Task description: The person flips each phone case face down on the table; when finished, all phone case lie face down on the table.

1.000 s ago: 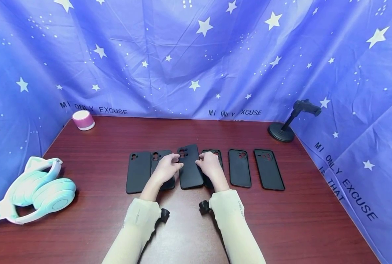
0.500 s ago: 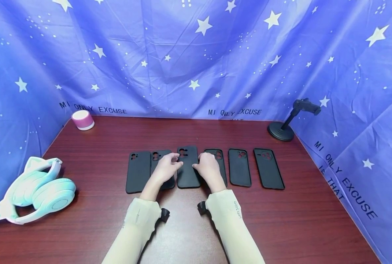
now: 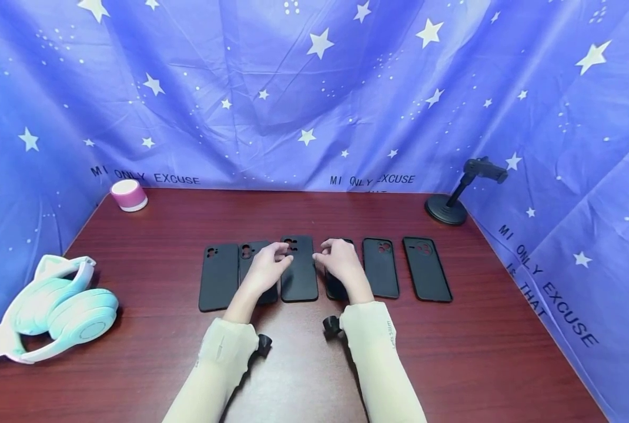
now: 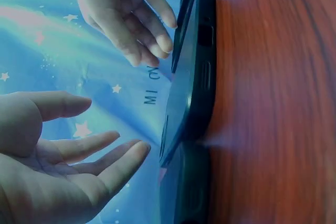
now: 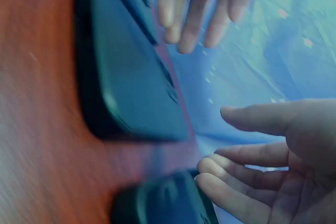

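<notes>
Several black phone cases lie in a row across the table. Between my hands is the third phone case (image 3: pixel 300 276) from the left, flat, its camera cutouts at the far end. My left hand (image 3: pixel 267 267) hovers over the second phone case (image 3: pixel 246 267), fingertips at the third case's left edge, holding nothing. Just off that case's right edge is my right hand (image 3: pixel 342 261), which partly hides the fourth phone case (image 3: pixel 337 288). In the left wrist view the left hand (image 4: pixel 58 166) has its fingers loosely extended; the right wrist view shows the right hand (image 5: pixel 268 156) likewise relaxed.
Another phone case (image 3: pixel 218 279) ends the row at left; two more, a phone case (image 3: pixel 381 270) and a phone case (image 3: pixel 428 273), lie at right. Cat-ear headphones (image 3: pixel 66 308) lie left, a pink-white cylinder (image 3: pixel 129 195) back left, a black phone stand (image 3: pixel 447 210) back right.
The third phone case, tilted between both hands a second ago, has straightened and now lies flat in the row. My right hand has let go and moved right, off its edge.
</notes>
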`<move>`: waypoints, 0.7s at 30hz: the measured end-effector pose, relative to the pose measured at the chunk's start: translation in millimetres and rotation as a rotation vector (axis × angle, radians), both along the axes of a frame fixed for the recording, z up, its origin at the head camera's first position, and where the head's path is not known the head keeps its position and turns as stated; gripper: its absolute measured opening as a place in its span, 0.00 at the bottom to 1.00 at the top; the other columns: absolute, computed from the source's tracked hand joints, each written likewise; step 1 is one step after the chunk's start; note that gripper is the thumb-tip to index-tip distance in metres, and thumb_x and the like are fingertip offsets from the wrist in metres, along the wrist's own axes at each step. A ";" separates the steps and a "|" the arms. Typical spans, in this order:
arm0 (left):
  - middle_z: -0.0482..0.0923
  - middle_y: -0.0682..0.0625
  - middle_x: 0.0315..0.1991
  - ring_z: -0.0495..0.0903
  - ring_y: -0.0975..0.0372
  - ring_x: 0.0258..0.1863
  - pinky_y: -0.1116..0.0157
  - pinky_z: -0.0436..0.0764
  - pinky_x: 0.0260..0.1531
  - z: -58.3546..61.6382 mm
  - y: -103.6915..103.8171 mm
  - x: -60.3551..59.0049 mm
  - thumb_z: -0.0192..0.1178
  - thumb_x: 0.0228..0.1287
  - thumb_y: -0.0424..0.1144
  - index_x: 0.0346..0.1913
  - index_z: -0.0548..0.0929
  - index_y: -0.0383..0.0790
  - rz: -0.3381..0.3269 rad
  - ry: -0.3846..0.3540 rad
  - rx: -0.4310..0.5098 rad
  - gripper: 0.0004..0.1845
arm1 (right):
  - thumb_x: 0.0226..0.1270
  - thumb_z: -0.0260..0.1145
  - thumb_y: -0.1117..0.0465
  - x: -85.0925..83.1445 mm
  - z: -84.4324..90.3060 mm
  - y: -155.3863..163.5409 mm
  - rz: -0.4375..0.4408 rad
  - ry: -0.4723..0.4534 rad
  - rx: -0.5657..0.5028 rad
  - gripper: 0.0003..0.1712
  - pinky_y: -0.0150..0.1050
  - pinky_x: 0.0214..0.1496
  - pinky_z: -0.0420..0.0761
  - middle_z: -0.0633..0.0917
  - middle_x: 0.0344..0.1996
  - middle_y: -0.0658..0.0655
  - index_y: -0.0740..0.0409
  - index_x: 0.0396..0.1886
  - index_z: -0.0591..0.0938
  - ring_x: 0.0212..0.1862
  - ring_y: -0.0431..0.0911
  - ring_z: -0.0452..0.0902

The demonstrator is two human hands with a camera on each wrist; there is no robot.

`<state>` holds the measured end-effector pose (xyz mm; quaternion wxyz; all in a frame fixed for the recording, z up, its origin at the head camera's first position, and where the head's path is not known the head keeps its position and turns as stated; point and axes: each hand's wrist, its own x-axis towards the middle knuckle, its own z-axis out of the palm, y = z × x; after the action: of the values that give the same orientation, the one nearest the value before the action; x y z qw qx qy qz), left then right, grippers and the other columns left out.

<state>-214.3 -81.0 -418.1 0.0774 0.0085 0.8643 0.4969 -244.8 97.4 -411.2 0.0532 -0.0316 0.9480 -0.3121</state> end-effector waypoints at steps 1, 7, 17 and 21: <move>0.71 0.38 0.66 0.74 0.48 0.63 0.50 0.75 0.60 0.6 1.9 -0.4 0.54 0.71 0.39 0.67 0.69 0.34 -0.007 0.000 0.013 0.25 | 0.64 0.67 0.54 -0.8 0.5 4.7 0.009 0.004 -0.014 0.22 0.46 0.49 0.81 0.87 0.39 0.57 0.62 0.54 0.82 0.41 0.48 0.82; 0.73 0.38 0.64 0.75 0.48 0.63 0.51 0.76 0.59 3.5 19.7 -6.5 0.54 0.71 0.39 0.66 0.71 0.32 -0.031 -0.007 0.089 0.24 | 0.66 0.66 0.54 -4.0 -0.8 36.0 0.088 0.025 -0.062 0.28 0.49 0.56 0.80 0.86 0.49 0.62 0.65 0.61 0.77 0.52 0.52 0.82; 0.73 0.38 0.65 0.74 0.49 0.64 0.51 0.75 0.61 -0.2 52.6 -10.4 0.52 0.72 0.41 0.66 0.71 0.34 -0.086 -0.058 0.116 0.24 | 0.68 0.64 0.55 -2.3 -5.1 76.4 0.060 0.053 -0.089 0.28 0.51 0.57 0.79 0.83 0.52 0.63 0.64 0.64 0.74 0.54 0.54 0.80; 0.72 0.38 0.65 0.73 0.49 0.64 0.51 0.74 0.62 -3.5 60.2 -8.6 0.53 0.71 0.42 0.66 0.71 0.34 -0.090 -0.070 0.098 0.24 | 0.68 0.64 0.57 0.5 -7.9 89.3 0.013 0.073 -0.068 0.27 0.51 0.56 0.79 0.83 0.50 0.63 0.64 0.63 0.75 0.53 0.55 0.81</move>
<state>-222.8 -20.8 -421.6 0.1294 0.0339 0.8345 0.5346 -244.3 186.7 -419.0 0.0194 -0.0508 0.9379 -0.3425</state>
